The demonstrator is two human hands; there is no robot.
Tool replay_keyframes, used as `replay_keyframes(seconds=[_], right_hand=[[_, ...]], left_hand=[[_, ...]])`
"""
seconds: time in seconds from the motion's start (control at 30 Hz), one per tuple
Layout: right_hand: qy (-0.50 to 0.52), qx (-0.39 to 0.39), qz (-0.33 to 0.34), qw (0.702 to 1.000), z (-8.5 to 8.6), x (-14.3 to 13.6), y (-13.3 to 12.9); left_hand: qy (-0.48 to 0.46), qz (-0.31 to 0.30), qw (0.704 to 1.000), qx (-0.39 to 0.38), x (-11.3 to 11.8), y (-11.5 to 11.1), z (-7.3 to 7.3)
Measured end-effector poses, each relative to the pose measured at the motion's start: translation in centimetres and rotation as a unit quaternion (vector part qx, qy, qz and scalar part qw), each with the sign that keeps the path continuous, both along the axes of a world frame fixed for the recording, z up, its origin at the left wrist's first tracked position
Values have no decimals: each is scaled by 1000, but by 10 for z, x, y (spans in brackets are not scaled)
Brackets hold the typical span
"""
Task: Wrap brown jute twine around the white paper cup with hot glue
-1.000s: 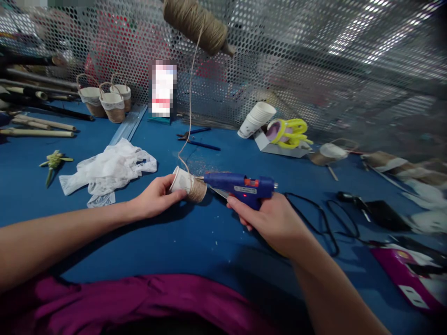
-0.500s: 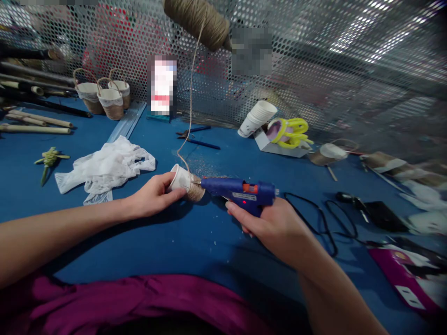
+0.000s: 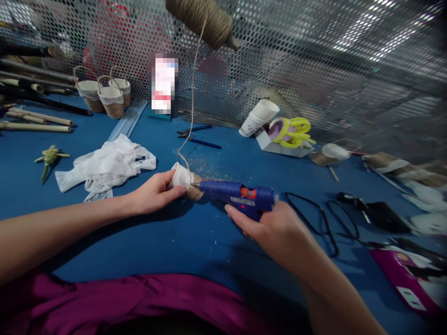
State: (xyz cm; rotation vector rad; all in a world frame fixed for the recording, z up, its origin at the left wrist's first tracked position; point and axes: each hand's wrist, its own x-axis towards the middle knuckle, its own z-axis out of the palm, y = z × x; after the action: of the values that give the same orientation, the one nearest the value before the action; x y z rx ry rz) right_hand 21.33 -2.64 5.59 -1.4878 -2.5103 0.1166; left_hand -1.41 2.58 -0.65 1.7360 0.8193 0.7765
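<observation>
My left hand (image 3: 159, 191) grips a white paper cup (image 3: 180, 176) by its rim end, tilted on its side. Twine is wound around the cup's lower part, toward its base. In my right hand (image 3: 268, 221) is a blue hot glue gun (image 3: 237, 195) with a small red light lit. Its nozzle meets the cup where the wound twine ends, or hovers just over it; I cannot tell which. From the cup a strand of twine (image 3: 192, 93) runs up to a big twine spool (image 3: 202, 21) hanging at the mesh.
White lace (image 3: 111, 160) lies left of the cup, pliers (image 3: 199, 136) behind it. Three small twine baskets (image 3: 111, 102) and a phone (image 3: 163, 86) stand at the back. Stacked paper cups (image 3: 259, 117) and yellow-handled scissors (image 3: 293, 130) are back right. A black cord (image 3: 321, 216) lies at right.
The glue gun has shifted slightly left and tilted a little against the cup. The left hand keeps its hold on the cup, and the view has moved very slightly.
</observation>
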Motion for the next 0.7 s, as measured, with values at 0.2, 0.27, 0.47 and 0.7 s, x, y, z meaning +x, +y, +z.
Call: replay_keyframes(seconds=[0.2,0.27,0.47,0.7], right_hand=[[40,5,-77,996,5,-10,0],[56,-17,-87,995,7,-11,-1],[21,-21,-31,999,9,-3,0],[139,-120,-183,966,10,-15,0]], left_hand=[[21,8,1000,9,-1,0,-2],[16,6,1000,13,-1,0,-2],[3,-10,1000,17,-1,-1,1],[27,5,999,30,-1,-1,2]])
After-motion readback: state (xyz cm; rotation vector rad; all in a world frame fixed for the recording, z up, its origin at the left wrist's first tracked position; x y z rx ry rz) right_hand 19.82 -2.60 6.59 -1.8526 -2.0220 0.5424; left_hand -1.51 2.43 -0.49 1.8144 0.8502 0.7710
